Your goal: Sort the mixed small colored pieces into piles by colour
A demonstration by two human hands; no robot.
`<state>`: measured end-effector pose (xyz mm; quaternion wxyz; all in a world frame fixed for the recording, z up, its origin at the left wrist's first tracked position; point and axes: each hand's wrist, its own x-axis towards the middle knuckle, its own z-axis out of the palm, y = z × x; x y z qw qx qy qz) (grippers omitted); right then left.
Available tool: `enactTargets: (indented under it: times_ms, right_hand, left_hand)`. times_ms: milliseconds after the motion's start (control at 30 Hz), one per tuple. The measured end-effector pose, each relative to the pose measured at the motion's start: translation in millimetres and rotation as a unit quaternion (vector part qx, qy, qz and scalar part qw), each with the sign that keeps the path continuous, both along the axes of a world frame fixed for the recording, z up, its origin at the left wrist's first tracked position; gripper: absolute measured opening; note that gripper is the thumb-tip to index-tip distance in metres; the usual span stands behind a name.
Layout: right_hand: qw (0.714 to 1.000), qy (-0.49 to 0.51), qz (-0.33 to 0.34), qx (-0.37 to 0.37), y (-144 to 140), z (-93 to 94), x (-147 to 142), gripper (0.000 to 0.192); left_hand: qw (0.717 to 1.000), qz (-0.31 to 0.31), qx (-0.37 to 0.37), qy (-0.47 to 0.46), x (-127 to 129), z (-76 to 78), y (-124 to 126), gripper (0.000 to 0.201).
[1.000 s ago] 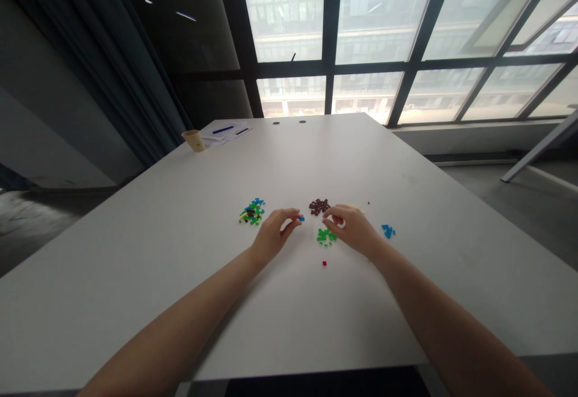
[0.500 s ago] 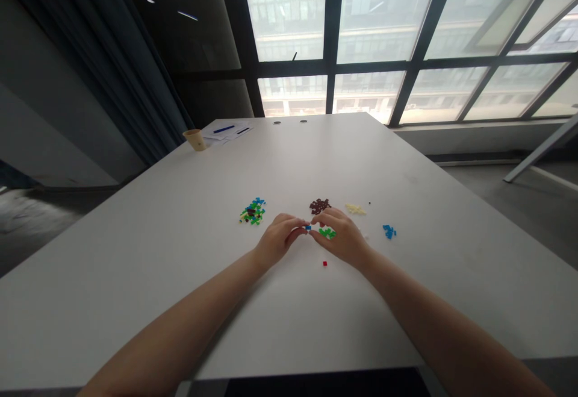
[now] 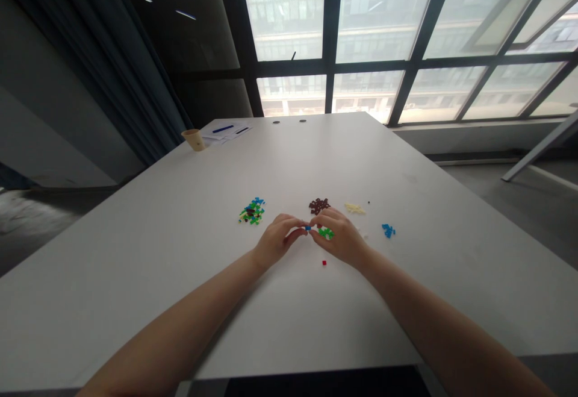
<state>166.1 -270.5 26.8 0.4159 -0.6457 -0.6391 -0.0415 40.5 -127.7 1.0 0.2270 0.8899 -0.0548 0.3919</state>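
Between the fingertips of both hands is a small blue building brick [image 3: 307,228]. My left hand [image 3: 280,237] pinches it from the left, thumb below and fingers above. From the right, my right hand [image 3: 339,234] closes on it with thumb and fingertips. Under and beside the right hand lies a pile of green bricks [image 3: 326,233], partly covered by its fingers. Dark brown bricks [image 3: 318,205] lie just beyond that hand. A single red brick [image 3: 324,262] rests on the table nearer to me.
A mixed pile of coloured bricks [image 3: 251,211] lies to the left. Cream pieces [image 3: 354,208] and blue bricks [image 3: 388,230] lie to the right. Farther back on the white table [image 3: 307,168] stand a paper cup [image 3: 194,140] and papers [image 3: 228,134] with pens.
Both hands keep their pinch on the blue brick with barely any movement. The whole view has shifted very slightly.
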Motion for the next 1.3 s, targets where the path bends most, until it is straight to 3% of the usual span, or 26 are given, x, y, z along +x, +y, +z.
enactTargets:
  times_ms: [100, 200, 267, 367, 467, 600, 833, 1033, 1167, 1300]
  right_hand:
    - [0.998, -0.028, -0.04, -0.033, -3, 5.6, 12, 0.006]
    - [0.986, -0.033, -0.139, -0.086, -17, 14.5, 44, 0.007]
    - [0.964, -0.027, -0.221, -0.146, -33, 18.7, 72, 0.008]
    - [0.909, -0.002, -0.308, -0.281, -58, 17.3, 111, 0.01]
    - [0.856, 0.044, -0.337, -0.39, -75, 8.0, 135, 0.01]
    - [0.82, 0.085, -0.318, -0.469, -80, -4.0, 146, 0.011]
    - [0.814, 0.094, -0.311, -0.48, -78, -9.0, 151, 0.021]
    - [0.818, 0.068, -0.329, -0.467, -79, -7.7, 148, 0.017]
    - [0.817, 0.056, -0.341, -0.462, -79, -8.5, 146, 0.014]
    - [0.816, 0.061, -0.351, -0.455, -80, -17.5, 149, 0.014]
  left_hand:
    - [1.0, 0.01, -0.013, 0.019, 0, -2.0, 2, 0.025]
    - [0.999, 0.031, -0.021, 0.022, 1, -2.9, 4, 0.021]
    - [0.998, 0.045, -0.022, 0.022, 1, -2.0, 5, 0.018]
    - [0.998, 0.06, -0.012, 0.019, 1, 0.1, 5, 0.013]
    - [0.998, 0.068, 0.007, 0.004, 1, -0.3, 6, 0.01]
    - [0.996, 0.084, 0.02, -0.009, 0, -4.3, 10, 0.01]
    - [0.99, 0.142, -0.026, 0.007, -1, -5.3, 11, 0.013]
    - [0.964, 0.214, -0.155, 0.006, -2, -4.5, 18, 0.016]
    - [0.95, 0.221, -0.22, 0.004, -2, -3.3, 20, 0.018]
    - [0.95, 0.21, -0.229, 0.002, -2, -2.6, 19, 0.016]
